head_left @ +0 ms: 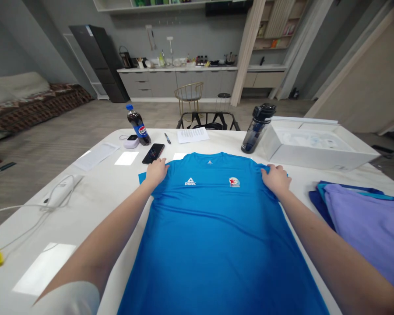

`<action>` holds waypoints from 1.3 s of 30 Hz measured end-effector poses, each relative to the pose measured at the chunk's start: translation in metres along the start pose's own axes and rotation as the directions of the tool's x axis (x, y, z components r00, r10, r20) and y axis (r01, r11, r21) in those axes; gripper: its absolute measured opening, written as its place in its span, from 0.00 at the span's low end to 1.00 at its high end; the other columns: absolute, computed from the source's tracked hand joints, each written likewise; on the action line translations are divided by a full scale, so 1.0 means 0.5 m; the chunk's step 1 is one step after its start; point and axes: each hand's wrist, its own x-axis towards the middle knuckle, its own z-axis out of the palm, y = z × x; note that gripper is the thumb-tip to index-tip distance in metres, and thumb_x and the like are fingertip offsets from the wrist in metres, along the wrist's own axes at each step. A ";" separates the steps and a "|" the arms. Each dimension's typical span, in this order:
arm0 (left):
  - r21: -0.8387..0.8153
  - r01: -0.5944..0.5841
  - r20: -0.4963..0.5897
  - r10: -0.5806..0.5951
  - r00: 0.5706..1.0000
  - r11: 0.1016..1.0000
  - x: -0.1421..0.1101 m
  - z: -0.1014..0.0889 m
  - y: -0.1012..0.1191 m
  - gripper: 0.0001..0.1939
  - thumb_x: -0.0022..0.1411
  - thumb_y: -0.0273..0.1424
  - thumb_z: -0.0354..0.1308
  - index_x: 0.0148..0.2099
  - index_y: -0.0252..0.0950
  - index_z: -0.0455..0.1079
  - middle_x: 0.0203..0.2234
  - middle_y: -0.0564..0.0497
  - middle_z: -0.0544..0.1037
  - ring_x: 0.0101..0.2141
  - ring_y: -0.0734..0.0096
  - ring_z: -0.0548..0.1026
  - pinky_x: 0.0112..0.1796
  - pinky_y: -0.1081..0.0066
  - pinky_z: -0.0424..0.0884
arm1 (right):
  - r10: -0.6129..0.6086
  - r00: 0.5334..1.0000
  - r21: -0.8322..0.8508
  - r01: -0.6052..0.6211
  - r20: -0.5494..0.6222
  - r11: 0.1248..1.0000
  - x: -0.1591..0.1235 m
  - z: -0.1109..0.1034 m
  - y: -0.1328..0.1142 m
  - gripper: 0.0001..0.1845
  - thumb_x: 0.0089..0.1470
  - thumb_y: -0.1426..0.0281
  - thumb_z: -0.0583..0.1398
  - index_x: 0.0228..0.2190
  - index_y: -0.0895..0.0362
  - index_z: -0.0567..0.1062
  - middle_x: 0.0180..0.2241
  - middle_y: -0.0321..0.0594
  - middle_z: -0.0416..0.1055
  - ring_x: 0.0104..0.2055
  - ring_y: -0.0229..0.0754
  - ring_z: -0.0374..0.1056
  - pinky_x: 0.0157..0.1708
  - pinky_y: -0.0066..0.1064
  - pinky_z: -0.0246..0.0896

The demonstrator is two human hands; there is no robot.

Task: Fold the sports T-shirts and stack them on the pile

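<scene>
A bright blue T-shirt (213,218) lies flat, front up, on the white table (95,205), its collar pointing away from me. My left hand (156,171) rests on the shirt's left shoulder with its fingers curled onto the cloth. My right hand (276,179) lies on the right shoulder, fingers bent over the fabric edge. Both arms reach forward along the shirt's sides.
Folded purple and blue clothes (364,218) lie at the right. Behind the shirt stand a dark water bottle (258,127), an open white box (315,146), a cola bottle (138,125), a phone (153,153), a pen and papers (192,134). A white device with a cable (59,194) is at the left.
</scene>
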 end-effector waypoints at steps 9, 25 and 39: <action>0.047 0.061 0.098 -0.066 0.993 0.997 0.097 0.055 0.028 0.19 0.72 0.28 0.37 0.53 0.30 0.67 0.44 0.34 0.80 0.46 0.50 0.79 0.45 0.58 0.69 | -0.025 0.998 0.006 0.024 0.057 1.000 0.049 0.036 0.011 0.20 0.68 0.64 0.46 0.50 0.58 0.72 0.49 0.56 0.72 0.52 0.58 0.68 0.51 0.54 0.60; -0.427 -0.422 -0.012 0.462 0.887 0.800 0.114 -0.013 0.480 0.17 0.72 0.31 0.47 0.61 0.39 0.65 0.52 0.43 0.77 0.50 0.59 0.76 0.49 0.63 0.71 | -0.051 0.991 -0.158 0.071 0.126 0.985 0.034 -0.031 0.138 0.24 0.69 0.61 0.48 0.59 0.57 0.71 0.55 0.58 0.65 0.57 0.60 0.63 0.50 0.51 0.62; -0.391 -0.252 0.161 0.335 0.928 0.885 0.247 0.060 0.678 0.18 0.73 0.30 0.43 0.60 0.38 0.65 0.50 0.32 0.77 0.51 0.45 0.76 0.49 0.52 0.69 | 0.115 0.966 -0.108 -0.092 0.231 0.990 0.067 -0.019 0.165 0.19 0.70 0.62 0.49 0.51 0.62 0.70 0.52 0.60 0.70 0.55 0.57 0.69 0.49 0.43 0.63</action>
